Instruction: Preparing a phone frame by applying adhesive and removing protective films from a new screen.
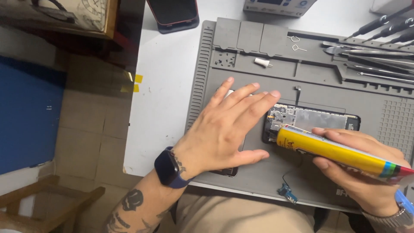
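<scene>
Over the opened phone (310, 118), right hand (366, 172) clasps yellow tube (336, 152) pointing left; left hand (224, 129) flat.

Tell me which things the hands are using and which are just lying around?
In use: left hand flat on the grey mat; right hand holding the yellow tube; opened phone.

Lying about: metal tools, small white cap, blue-ended cable part, dark phone.

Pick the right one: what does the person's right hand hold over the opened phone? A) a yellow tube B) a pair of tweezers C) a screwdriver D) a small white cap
A: the right hand grips a yellow tube, its blunt end lying over the edge of the opened phone on the grey mat; the tweezers and screwdrivers lie untouched at the mat's top right.
</scene>
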